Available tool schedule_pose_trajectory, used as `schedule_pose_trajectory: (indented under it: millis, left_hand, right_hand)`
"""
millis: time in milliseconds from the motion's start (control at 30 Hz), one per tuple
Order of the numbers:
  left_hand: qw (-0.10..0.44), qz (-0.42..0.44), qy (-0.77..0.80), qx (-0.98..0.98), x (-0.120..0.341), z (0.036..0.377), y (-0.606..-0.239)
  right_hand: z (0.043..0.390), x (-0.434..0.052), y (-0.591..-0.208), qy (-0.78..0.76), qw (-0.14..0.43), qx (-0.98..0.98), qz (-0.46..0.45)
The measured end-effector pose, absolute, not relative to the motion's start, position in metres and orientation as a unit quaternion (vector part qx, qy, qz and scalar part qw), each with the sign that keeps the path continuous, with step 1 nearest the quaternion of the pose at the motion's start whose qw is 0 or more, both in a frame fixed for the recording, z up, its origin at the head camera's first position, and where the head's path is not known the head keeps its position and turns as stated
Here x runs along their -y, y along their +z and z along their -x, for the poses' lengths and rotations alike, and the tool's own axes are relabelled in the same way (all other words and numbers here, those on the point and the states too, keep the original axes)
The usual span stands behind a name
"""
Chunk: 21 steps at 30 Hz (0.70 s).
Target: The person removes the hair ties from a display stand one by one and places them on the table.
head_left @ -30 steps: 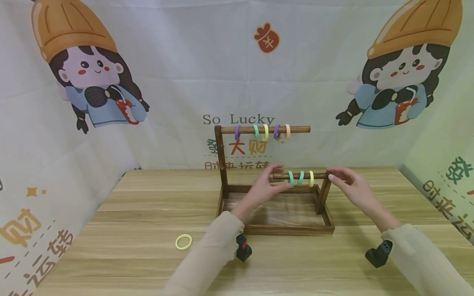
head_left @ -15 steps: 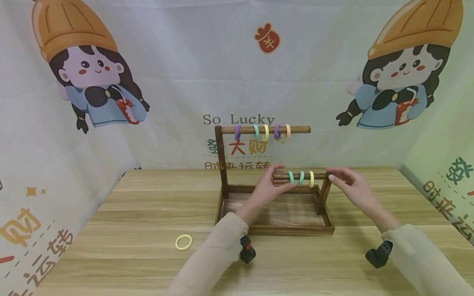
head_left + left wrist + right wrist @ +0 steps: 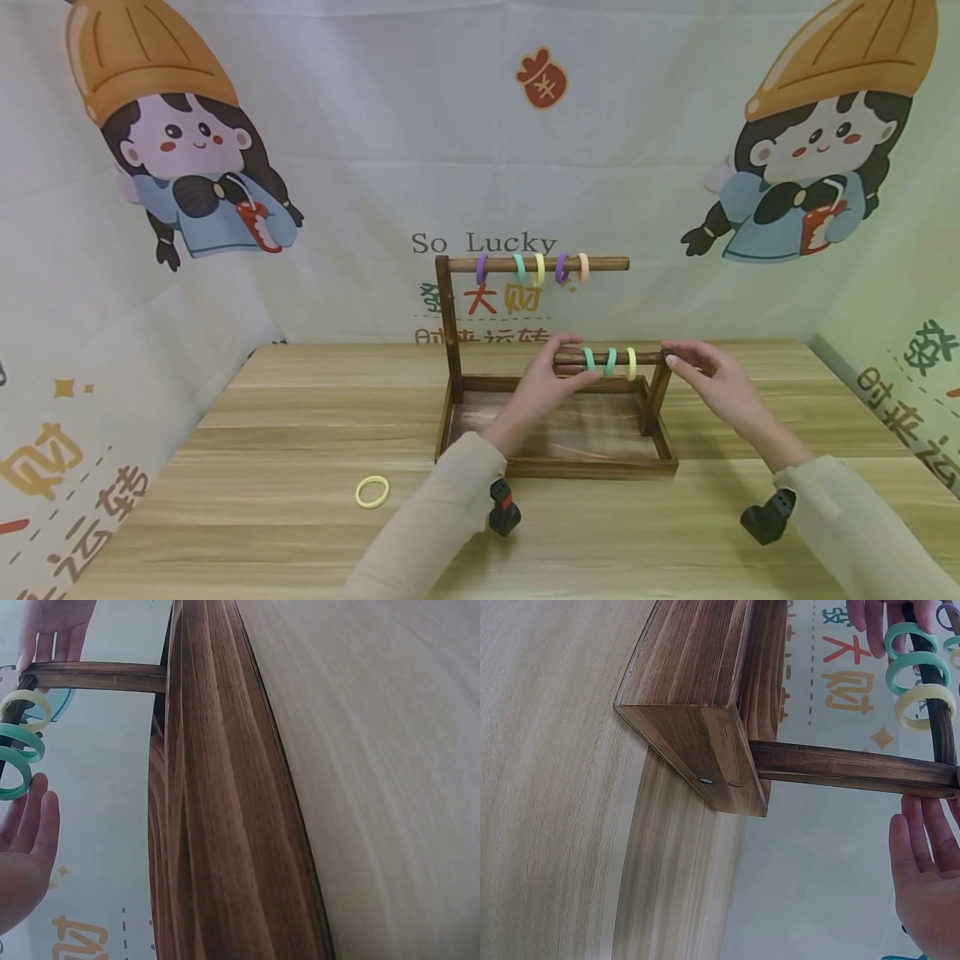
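A dark wooden rack (image 3: 655, 404) with two bars stands on the table. Its lower bar (image 3: 572, 358) carries two green rings and a yellow ring (image 3: 632, 363). My left hand (image 3: 536, 385) is at this bar's free end, thumb and fingers about the leftmost green ring (image 3: 589, 362); finger contact is partly hidden. The second green ring (image 3: 611, 362) hangs beside it. At the other end, my right hand (image 3: 712, 375) holds the top of the short post (image 3: 840, 766), thumb in front and fingers behind. Both wrist views show hands and rings near the frame edge.
The rack's upper bar (image 3: 611, 263) holds several rings: purple, green, yellow and peach. A loose yellow ring (image 3: 372, 492) lies flat on the table (image 3: 285, 433), left of the rack's tray (image 3: 585, 467). A printed cloth (image 3: 360, 200) hangs behind.
My left hand has shifted slightly right along the lower bar, bringing its thumb to the leftmost green ring. My right hand and the rings look unmoved.
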<state>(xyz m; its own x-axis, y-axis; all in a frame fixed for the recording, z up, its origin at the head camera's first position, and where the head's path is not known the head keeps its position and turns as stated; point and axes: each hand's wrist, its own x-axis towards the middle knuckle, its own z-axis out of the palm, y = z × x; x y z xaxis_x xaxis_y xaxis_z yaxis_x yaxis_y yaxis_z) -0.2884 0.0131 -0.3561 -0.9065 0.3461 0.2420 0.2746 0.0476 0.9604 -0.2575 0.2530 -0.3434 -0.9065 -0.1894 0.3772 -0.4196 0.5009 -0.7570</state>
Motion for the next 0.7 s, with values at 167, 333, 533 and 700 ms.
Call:
schedule_pose_trajectory:
  millis: [167,333,533,700]
  left_hand:
    - [0.022,-0.218,0.656,-0.722,-0.011,0.289,-0.355]
    - [0.016,-0.217,0.651,-0.727,-0.007,0.288,-0.354]
    - [0.011,-0.218,0.648,-0.73,-0.001,0.289,-0.354]
    - [0.008,-0.219,0.649,-0.729,0.004,0.287,-0.355]
  right_hand:
    - [0.257,-0.252,-0.343,0.47,0.124,0.856,-0.178]
    - [0.257,-0.252,-0.343,0.472,0.126,0.853,-0.182]
    - [0.257,-0.252,-0.342,0.474,0.126,0.852,-0.181]
    - [0.256,-0.252,-0.342,0.472,0.124,0.855,-0.178]
